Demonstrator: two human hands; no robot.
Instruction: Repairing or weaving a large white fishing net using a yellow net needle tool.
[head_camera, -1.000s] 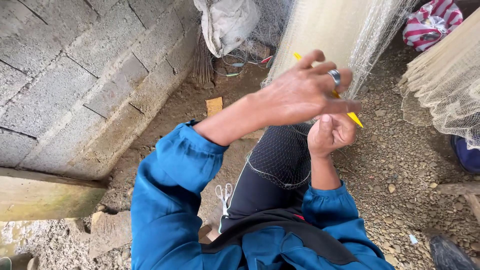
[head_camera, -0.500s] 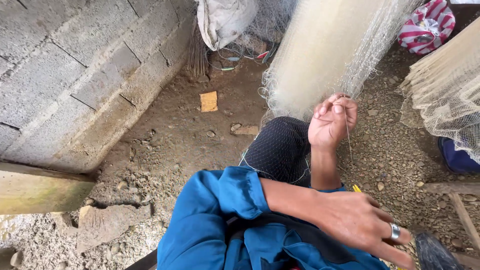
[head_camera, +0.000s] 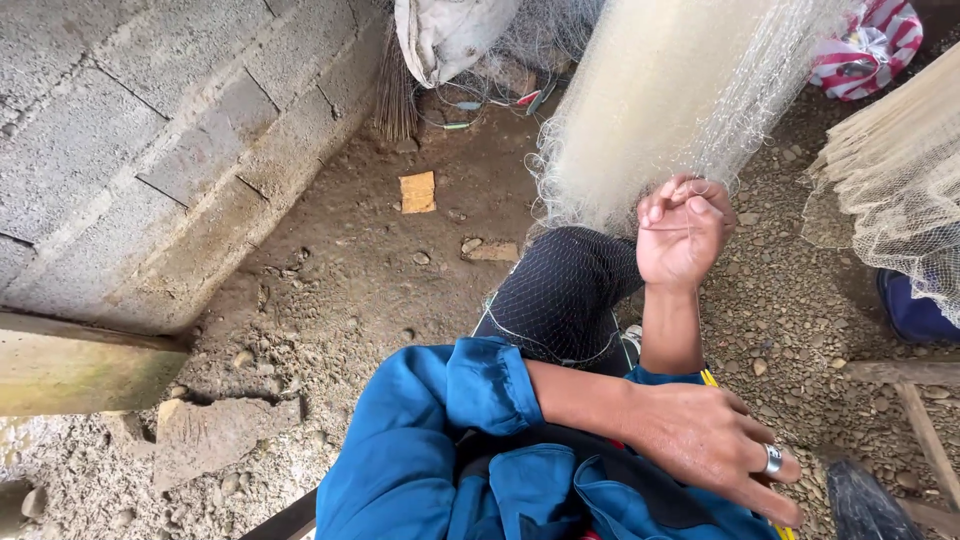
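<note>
Little moved | right hand (head_camera: 683, 232) pinches net (head_camera: 660, 100) | left hand (head_camera: 715, 440) seemingly grips yellow tool (head_camera: 708, 378)

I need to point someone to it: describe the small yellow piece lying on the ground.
Start at the grey block wall and look to the dirt below its far end. The flat yellow-orange square lies there alone, just before the broom bristles; its bright colour and straight edges set it apart from the surrounding stones.
</note>
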